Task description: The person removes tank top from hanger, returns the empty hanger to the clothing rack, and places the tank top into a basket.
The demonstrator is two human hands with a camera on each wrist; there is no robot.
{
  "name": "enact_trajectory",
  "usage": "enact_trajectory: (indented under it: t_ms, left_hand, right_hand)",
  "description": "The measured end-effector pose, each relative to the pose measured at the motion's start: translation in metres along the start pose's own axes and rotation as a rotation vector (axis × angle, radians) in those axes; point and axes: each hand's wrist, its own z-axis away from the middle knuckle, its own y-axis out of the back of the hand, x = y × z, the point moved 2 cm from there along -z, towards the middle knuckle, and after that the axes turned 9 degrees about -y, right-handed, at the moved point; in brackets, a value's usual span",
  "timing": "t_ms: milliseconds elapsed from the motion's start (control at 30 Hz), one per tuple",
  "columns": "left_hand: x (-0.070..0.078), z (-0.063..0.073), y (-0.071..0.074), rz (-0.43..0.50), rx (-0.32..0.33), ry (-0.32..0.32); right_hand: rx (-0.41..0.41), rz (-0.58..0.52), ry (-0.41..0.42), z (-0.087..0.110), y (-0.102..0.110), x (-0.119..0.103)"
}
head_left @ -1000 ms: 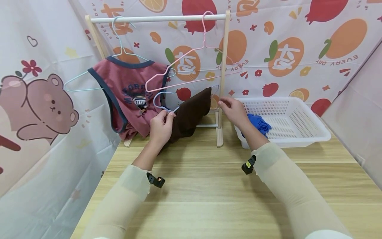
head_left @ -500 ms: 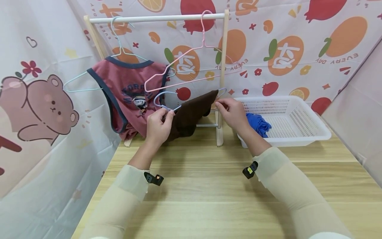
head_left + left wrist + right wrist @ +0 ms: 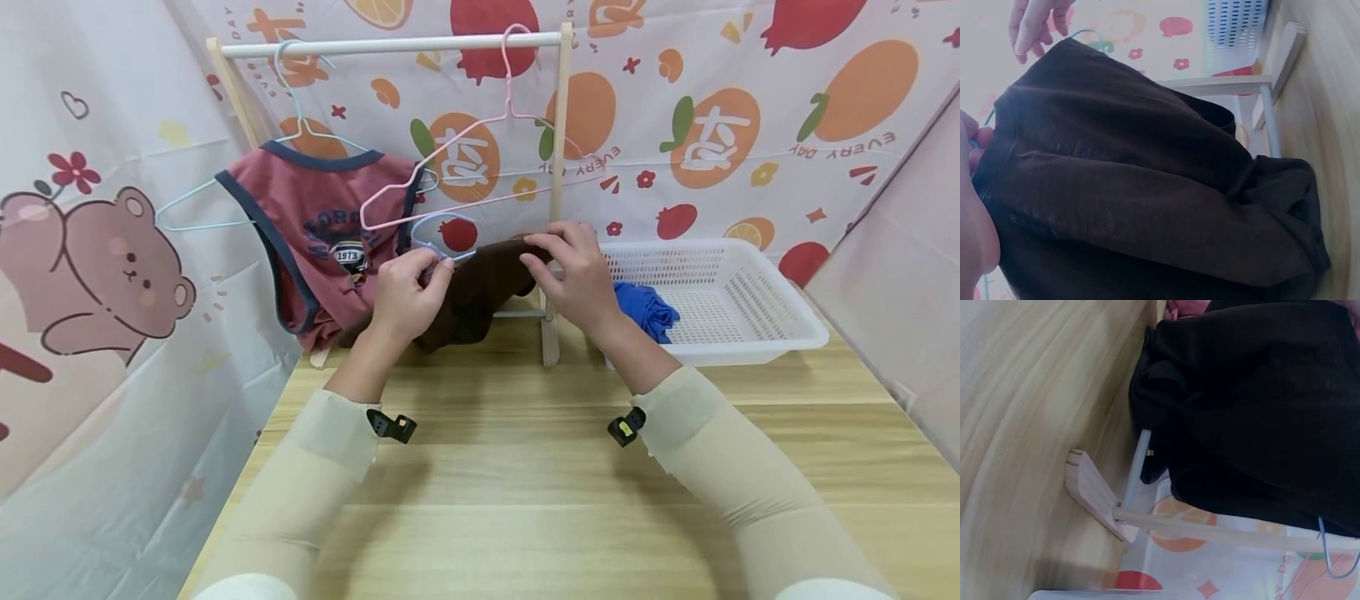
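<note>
The relation that matters lies between the hands: a dark brown cloth garment (image 3: 472, 293) on a light blue wire hanger (image 3: 465, 256), in front of and below a rack with a white top bar and pale wooden posts (image 3: 386, 45). The garment's top edge runs mainly left to right, with the hanger's hook looping up at the left end, beside the left hand (image 3: 409, 297). That hand pinches the hanger, thumb against the bent forefinger, close to the base of the hook; whether it also catches cloth I cannot tell.

The right hand (image 3: 579, 279) is at the other end, nearer to the garment's right top corner. Its fingers are loosely bent and hold nothing. From the head they overlap the cloth, yet the left wrist view shows a gap between them and the corner, so they look just beside it rather than touching. There the hanger's curved tip sticks out past the cloth, so any adjusting at that corner would suit the right hand better.

The cloth droops from this edge towards the bench (image 3: 525, 450), bunched near the rack's lower bar. Far left hangs a dusty red sleeveless shirt (image 3: 315, 196); above the garment, a bare pink wire hanger (image 3: 507, 100). To the right stands a white plastic basket (image 3: 738, 350) with a crumpled blue cloth (image 3: 645, 311).
</note>
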Motion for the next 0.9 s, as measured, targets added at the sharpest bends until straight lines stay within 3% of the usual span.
enact_trajectory:
  t_ms: [200,433,567,900]
  left_hand:
    - [0.005,-0.011,0.0,0.049,-0.078,-0.002]
    - [0.013,-0.022,-0.005,0.104,-0.278,0.096]
    - [0.017,-0.025,-0.01,0.104,-0.359,0.136]
    - [0.023,-0.026,-0.016,0.057,-0.454,0.163]
  right_hand:
    - [-0.014,-0.015,0.041,-0.003,0.001,-0.008]
    - [-0.099,-0.061,0.063,-0.002,0.001,-0.014]
    - [-0.132,-0.035,0.059,0.0,-0.001,-0.013]
    - [-0.189,0.01,0.005,0.005,0.0,-0.005]
